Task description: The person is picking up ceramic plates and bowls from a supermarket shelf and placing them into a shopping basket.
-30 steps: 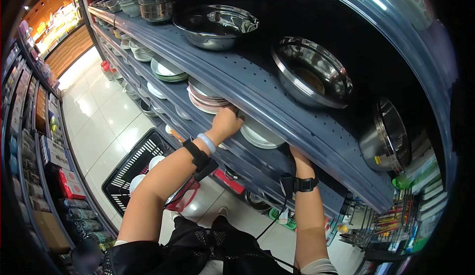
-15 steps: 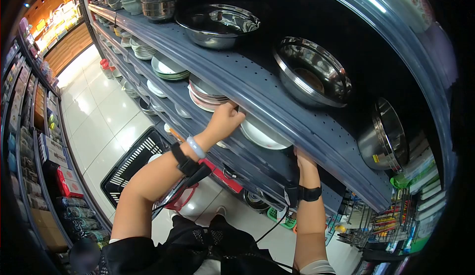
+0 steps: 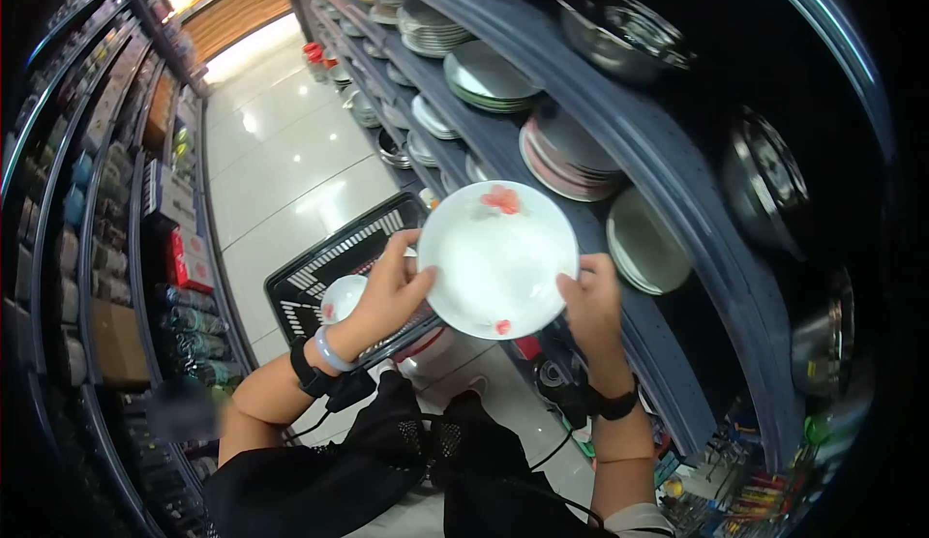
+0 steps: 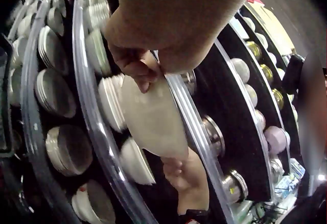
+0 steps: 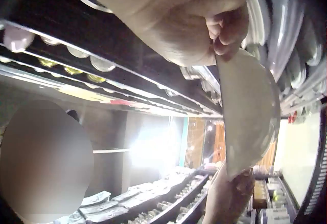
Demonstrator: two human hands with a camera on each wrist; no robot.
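A round white plate (image 3: pixel 498 267) with red flowers near its rim is held up in front of the body, its inner face toward the head camera. My left hand (image 3: pixel 392 286) pinches its left edge, thumb on the upper face. On the opposite edge, my right hand (image 3: pixel 595 311) grips it the same way. The left wrist view shows the plate's pale underside (image 4: pixel 153 114) between both hands. Seen nearly edge-on in the right wrist view, the plate (image 5: pixel 248 114) spans from the right hand (image 5: pixel 194 19) down to the left hand (image 5: pixel 230 193).
Stacked white plates (image 3: pixel 648 243) and pink-edged plates (image 3: pixel 561 161) sit on the shelf just beyond. Steel basins (image 3: pixel 619 35) occupy the shelf above. Below left, a black basket (image 3: pixel 290 282) contains a flowered white dish (image 3: pixel 344 296). Another stocked rack (image 3: pixel 92 219) lines the aisle's left side.
Both hands were reaching into the plate shelf; now they are out in front of the body with the white plate between them. The head view has swung, shifting the shelves rightward.
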